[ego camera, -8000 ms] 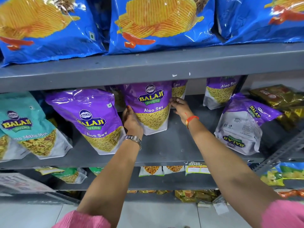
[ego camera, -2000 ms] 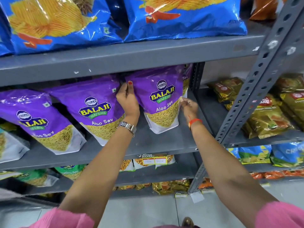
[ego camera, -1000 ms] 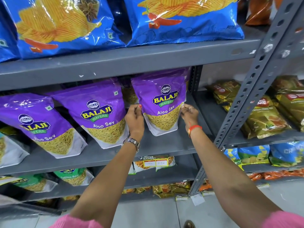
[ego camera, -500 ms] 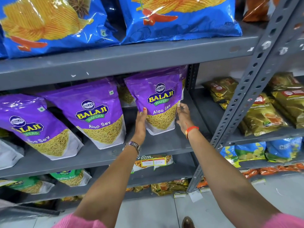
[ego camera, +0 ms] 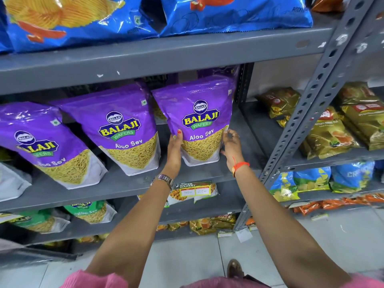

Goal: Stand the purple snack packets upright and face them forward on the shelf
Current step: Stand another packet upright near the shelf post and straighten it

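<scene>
Grey metal shelving [ego camera: 158, 57] fills the frame, with blue crisp bags [ego camera: 234, 15] laid along the top tier. On the middle shelf, three purple snack packets are stood label-forward: one at the left edge [ego camera: 39, 142], one left of centre [ego camera: 124, 129], and the rightmost packet [ego camera: 199, 119] at centre. Both forearms are extended up from the lower frame. The left hand [ego camera: 174, 150] is pressed flat against this packet's lower left edge, thumb on its front; the right hand [ego camera: 231, 145] is cupped at its lower right edge, fingers loosely curled.
</scene>
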Available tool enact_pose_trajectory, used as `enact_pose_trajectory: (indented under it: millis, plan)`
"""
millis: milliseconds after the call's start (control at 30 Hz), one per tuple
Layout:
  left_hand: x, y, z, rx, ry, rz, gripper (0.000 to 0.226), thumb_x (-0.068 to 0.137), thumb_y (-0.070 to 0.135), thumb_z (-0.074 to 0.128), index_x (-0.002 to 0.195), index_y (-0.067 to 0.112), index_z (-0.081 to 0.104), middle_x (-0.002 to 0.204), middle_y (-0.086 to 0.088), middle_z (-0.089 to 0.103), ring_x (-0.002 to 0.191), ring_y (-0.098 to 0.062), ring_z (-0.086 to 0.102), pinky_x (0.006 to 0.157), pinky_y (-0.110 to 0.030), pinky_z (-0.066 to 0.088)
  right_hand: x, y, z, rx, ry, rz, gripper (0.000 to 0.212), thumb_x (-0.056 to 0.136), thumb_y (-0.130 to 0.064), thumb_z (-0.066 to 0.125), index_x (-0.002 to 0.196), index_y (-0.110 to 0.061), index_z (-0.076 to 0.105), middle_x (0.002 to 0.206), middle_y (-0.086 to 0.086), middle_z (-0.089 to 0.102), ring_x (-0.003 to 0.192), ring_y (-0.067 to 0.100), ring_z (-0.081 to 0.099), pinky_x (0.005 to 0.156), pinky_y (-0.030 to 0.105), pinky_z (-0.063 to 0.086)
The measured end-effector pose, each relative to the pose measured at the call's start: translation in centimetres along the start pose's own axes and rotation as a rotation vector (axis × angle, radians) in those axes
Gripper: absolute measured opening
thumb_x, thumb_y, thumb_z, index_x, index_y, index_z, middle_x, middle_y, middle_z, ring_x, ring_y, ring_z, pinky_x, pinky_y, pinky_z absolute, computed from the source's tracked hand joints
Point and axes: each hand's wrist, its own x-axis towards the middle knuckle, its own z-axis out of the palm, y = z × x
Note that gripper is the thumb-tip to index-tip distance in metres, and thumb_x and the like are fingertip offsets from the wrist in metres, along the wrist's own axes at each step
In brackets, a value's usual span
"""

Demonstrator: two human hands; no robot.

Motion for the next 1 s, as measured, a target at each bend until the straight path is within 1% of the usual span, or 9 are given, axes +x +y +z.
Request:
enact_pose_trajectory:
  millis: [167, 300, 400, 500, 567, 733, 833, 933, 1000]
  plan:
    - [-0.8, -0.4, -0.7, 0.004, -0.022, 0.009, 0.042, 0.097, 0.033, 0.033, 0.134, 0.012, 0.038, 0.123, -0.004, 0.055, 0.099, -0.009, 0.057, 0.094, -0.034, 0.044, -1.3, 0.9, 0.0, 0.044, 0.052, -0.025, 0.011, 0.095, -0.036, 0.045, 0.096, -0.025, 0.045, 0.11, 0.004, 0.057, 0.098, 0.016, 0.057, 0.095, 0.041, 0.048]
    - [-1.0, -0.5, -0.8, 0.006, -0.021, 0.0, 0.043, 0.097, 0.032, 0.033, 0.136, 0.011, 0.034, 0.132, -0.008, 0.051, 0.112, -0.018, 0.052, 0.1, -0.038, 0.042, -1.9, 0.7, 0.1, 0.068, 0.058, -0.028, 0.01, 0.095, -0.036, 0.046, 0.095, -0.026, 0.045, 0.1, -0.002, 0.06, 0.086, 0.003, 0.058, 0.082, 0.031, 0.05]
    - [-0.7, -0.6, -0.7, 0.0, 0.027, -0.038, 0.043, 0.098, 0.031, 0.031, 0.136, 0.01, 0.033, 0.14, -0.012, 0.046, 0.123, -0.026, 0.048, 0.106, -0.043, 0.039, -2.2, 0.6, 0.2, 0.108, 0.046, -0.019, 0.008, 0.093, -0.037, 0.049, 0.097, -0.031, 0.046, 0.102, -0.005, 0.061, 0.091, 0.005, 0.06, 0.077, 0.026, 0.051]
    - [-0.6, -1.5, -0.9, -0.038, 0.045, -0.102, 0.048, 0.098, 0.035, 0.029, 0.139, 0.01, 0.032, 0.145, -0.014, 0.042, 0.133, -0.029, 0.041, 0.114, -0.046, 0.032, -2.6, 0.8, 0.0, 0.097, 0.018, 0.003, 0.021, 0.091, -0.044, 0.049, 0.108, -0.033, 0.046, 0.107, -0.01, 0.059, 0.097, 0.004, 0.058, 0.077, 0.022, 0.049]
    - [-0.9, -1.9, -0.8, -0.067, 0.024, -0.119, 0.049, 0.097, 0.038, 0.029, 0.14, 0.014, 0.031, 0.146, -0.011, 0.042, 0.133, -0.026, 0.04, 0.115, -0.046, 0.031, -2.6, 1.0, -0.1, 0.079, -0.003, 0.029, 0.034, 0.092, -0.045, 0.047, 0.119, -0.025, 0.047, 0.115, -0.004, 0.061, 0.102, 0.01, 0.06, 0.084, 0.027, 0.05]
    - [-0.9, -1.9, 0.9, -0.118, 0.009, -0.093, 0.047, 0.098, 0.034, 0.03, 0.141, 0.015, 0.029, 0.145, -0.012, 0.042, 0.132, -0.028, 0.042, 0.113, -0.046, 0.034, -2.7, 0.4, -0.6, 0.064, 0.014, 0.077, 0.043, 0.095, -0.037, 0.045, 0.127, -0.008, 0.047, 0.131, 0.014, 0.058, 0.119, 0.027, 0.057, 0.105, 0.046, 0.046]
    - [-0.8, -1.8, 2.7, -0.135, 0.005, -0.109, 0.046, 0.098, 0.029, 0.031, 0.141, 0.011, 0.028, 0.145, -0.016, 0.042, 0.132, -0.032, 0.042, 0.113, -0.05, 0.034, -2.3, 0.1, -1.9, 0.094, 0.061, 0.065, 0.044, 0.095, -0.037, 0.045, 0.126, -0.007, 0.048, 0.13, 0.014, 0.058, 0.117, 0.027, 0.058, 0.104, 0.046, 0.047]
    - [-0.9, -1.7, 5.0, -0.132, -0.032, -0.109, 0.044, 0.099, 0.025, 0.03, 0.14, 0.009, 0.029, 0.144, -0.019, 0.042, 0.13, -0.034, 0.043, 0.111, -0.051, 0.035, -1.7, -0.1, -3.5, 0.096, 0.121, 0.049, 0.04, 0.094, -0.039, 0.045, 0.124, -0.013, 0.048, 0.128, 0.01, 0.058, 0.107, 0.019, 0.06, 0.094, 0.039, 0.05]
    - [-1.0, -1.9, 6.1, -0.133, -0.059, -0.114, 0.043, 0.099, 0.025, 0.031, 0.139, 0.009, 0.029, 0.143, -0.019, 0.043, 0.125, -0.032, 0.047, 0.11, -0.049, 0.037, -1.4, -0.3, -4.5, 0.101, 0.164, 0.047, 0.042, 0.094, -0.04, 0.045, 0.127, -0.014, 0.047, 0.132, 0.009, 0.055, 0.117, 0.023, 0.056, 0.101, 0.041, 0.046]
